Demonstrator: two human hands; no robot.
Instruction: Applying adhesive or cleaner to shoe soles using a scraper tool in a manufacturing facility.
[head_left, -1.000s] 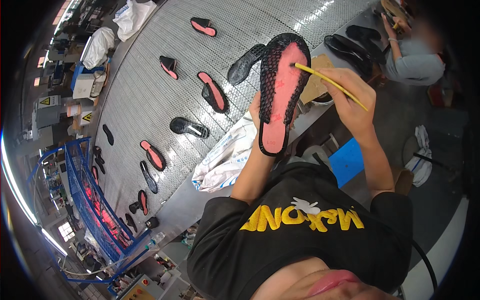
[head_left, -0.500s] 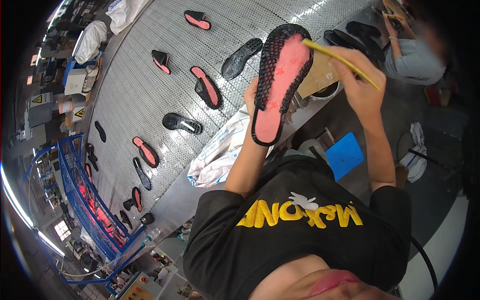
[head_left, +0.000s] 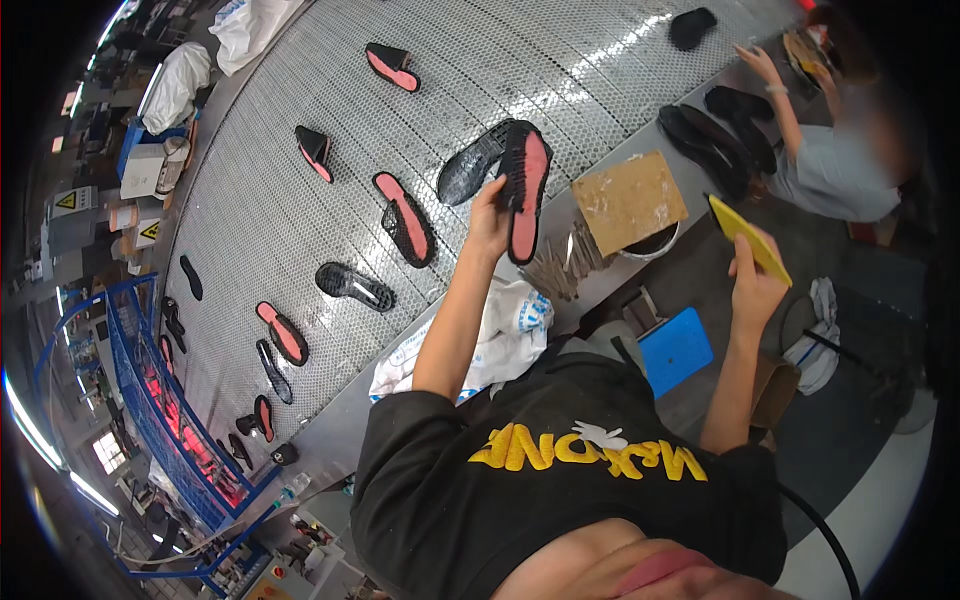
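A black woven slipper upper with a pink insole (head_left: 531, 200) is in my left hand (head_left: 488, 218), fingers closed on its left edge. It is held over the mesh belt, overlapping a glossy black sole (head_left: 462, 172) behind it; whether the two touch I cannot tell. Off to the right, past the table edge, my right hand (head_left: 757, 287) grips a flat yellow tool (head_left: 745, 238) with a dark tip. Left of the held slipper upper, another pink-lined slipper upper (head_left: 405, 218) and a black sole (head_left: 355, 286) lie on the belt.
The perforated metal belt (head_left: 590, 55) carries more uppers and soles. Along its near edge are a stained tan board (head_left: 630, 203) over a round container, thin brushes or sticks (head_left: 568, 262) and a white sack (head_left: 480, 335). Black shoes (head_left: 705, 150) sit beside a co-worker (head_left: 835, 165) at right.
My left hand has carried the slipper upper away from me, down toward the belt by the black sole. My right hand has drawn the yellow tool off it, right and toward me.
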